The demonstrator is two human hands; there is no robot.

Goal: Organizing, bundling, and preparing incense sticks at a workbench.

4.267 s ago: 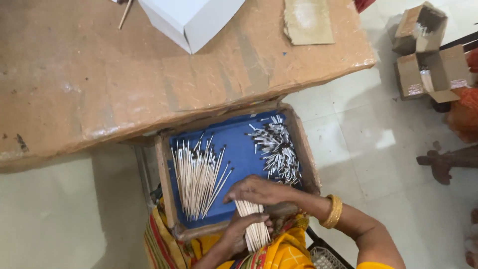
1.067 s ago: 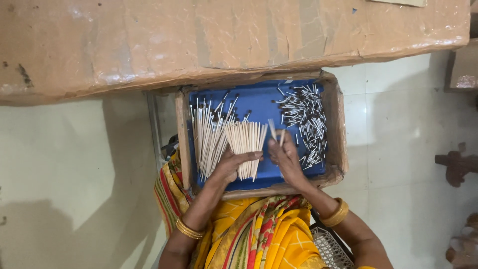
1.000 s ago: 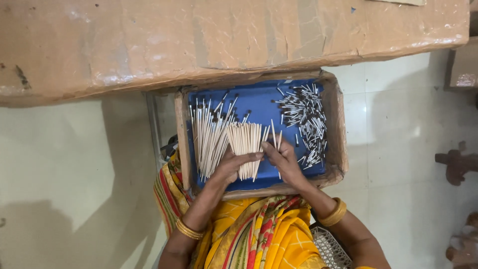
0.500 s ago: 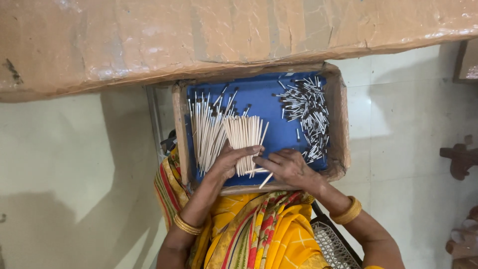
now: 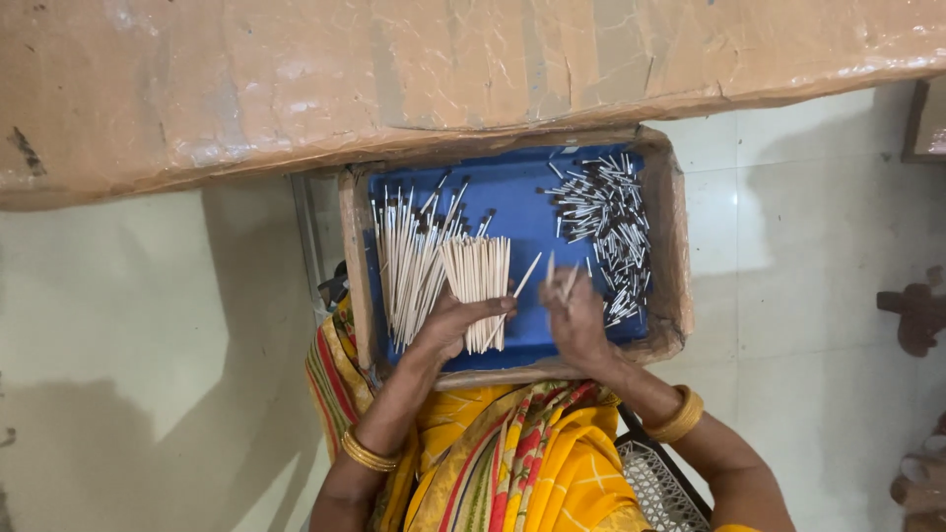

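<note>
A cardboard-walled tray (image 5: 680,296) with a blue floor rests on my lap. My left hand (image 5: 455,323) grips a fanned bundle of pale thin sticks (image 5: 477,281), their ends pointing away from me. My right hand (image 5: 576,317) pinches a couple of loose sticks (image 5: 564,279) just right of the bundle. A larger heap of long pale sticks with dark tips (image 5: 406,258) lies along the tray's left side. A pile of short dark-tipped pieces (image 5: 603,222) fills the tray's right part.
A big table wrapped in brown cardboard (image 5: 394,79) overhangs the tray's far edge. Pale tiled floor (image 5: 148,325) spreads to both sides. A dark wooden object (image 5: 916,315) stands at the right edge. A white mesh basket (image 5: 655,488) sits by my right hip.
My right hand drew back toward the tray's near edge, then came up again beside the bundle with a couple of sticks. My left hand kept its hold on the bundle.
</note>
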